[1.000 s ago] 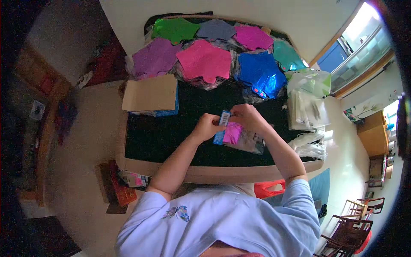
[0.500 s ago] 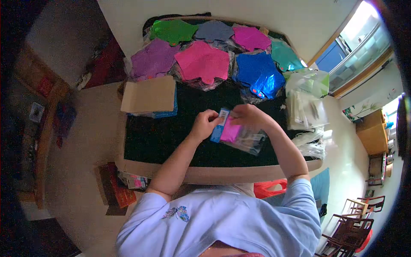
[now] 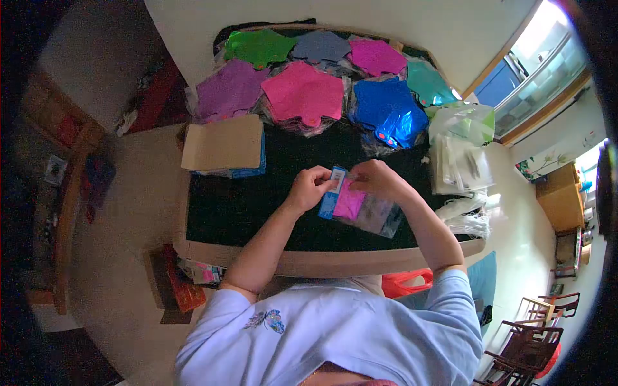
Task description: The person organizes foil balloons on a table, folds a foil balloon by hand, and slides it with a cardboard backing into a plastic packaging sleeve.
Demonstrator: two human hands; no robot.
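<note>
In front of me lies a clear plastic bag [image 3: 380, 215] with a folded pink item [image 3: 349, 201] inside or against it. A blue card with a barcode label [image 3: 327, 202] runs along the bag's left end. My left hand [image 3: 311, 188] pinches the card's edge between thumb and fingers. At the upper edge of the pink item, my right hand [image 3: 377, 179] is closed with fingers curled down on the bag. Its fingertips are partly hidden, so whether they grip the film or the pink item is unclear.
Stacks of coloured star-like flat pieces in clear film, such as a pink stack [image 3: 306, 93] and a blue stack [image 3: 389, 109], line the table's far side. Cardboard-backed cards [image 3: 224, 145] lie left. Clear bags [image 3: 460, 164] and white strings [image 3: 467, 219] lie right.
The bag's clear end has swung slightly down and right, and the pink item shows a little further right. My right hand has shifted slightly; my left hand stays nearly in place.
</note>
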